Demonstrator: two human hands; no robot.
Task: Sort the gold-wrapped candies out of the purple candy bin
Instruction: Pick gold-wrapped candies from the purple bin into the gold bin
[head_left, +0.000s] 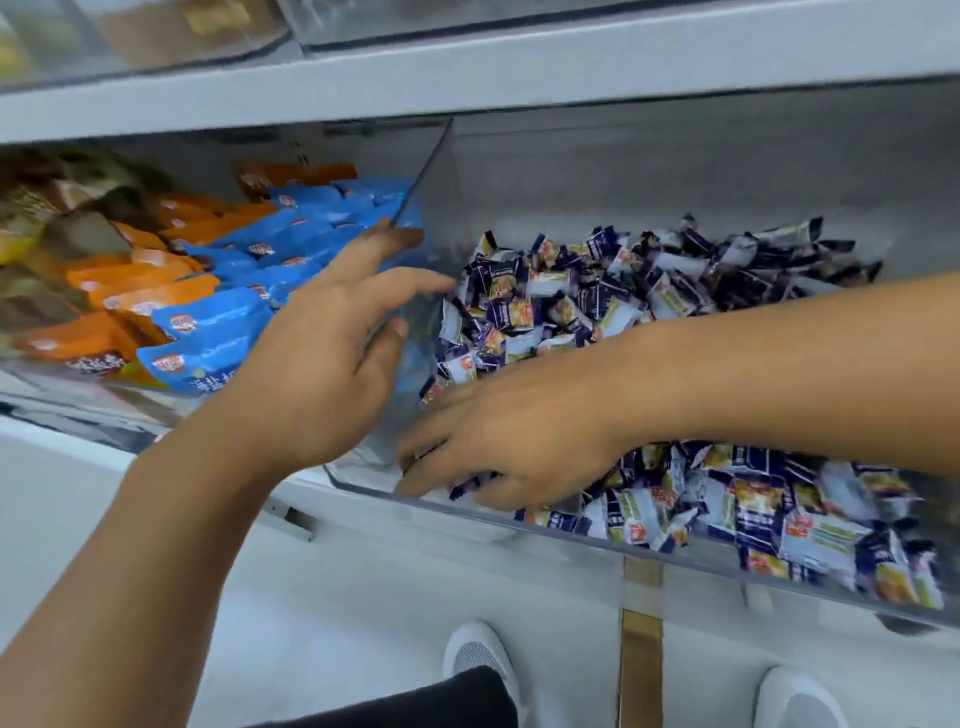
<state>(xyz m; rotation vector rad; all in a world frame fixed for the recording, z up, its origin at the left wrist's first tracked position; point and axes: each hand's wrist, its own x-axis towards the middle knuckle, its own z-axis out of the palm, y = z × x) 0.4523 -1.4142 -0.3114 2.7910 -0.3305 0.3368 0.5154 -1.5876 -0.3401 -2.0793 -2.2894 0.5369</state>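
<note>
1. The right hand (511, 447) is down in the front-left corner of the clear plastic bin (519, 512), palm down, fingers curled into the heap of small purple-and-white wrapped candies (597, 306). A purple wrapper pokes out under its fingertips; whether it actually grips one I cannot tell.
2. The left hand (332, 353) hovers above the clear divider wall (431, 171) between this bin and the neighbouring one, fingers spread and relaxed, holding nothing.
3. The key relation: the purple pile runs back and to the right from the right hand, along the bin's length, so that hand is far nearer the candies. The left hand sits just beside the bin's left edge, over the blue snack packets (218, 322) and near the orange snack packets (140, 296).
4. Gold-wrapped candies: none clearly shows. Yellow patches appear on many wrappers, but those look like printing. Any gold ones are probably buried, likely under the right hand's fingers.
5. My read: digging falls to the right hand, and the left waits to receive.
</note>
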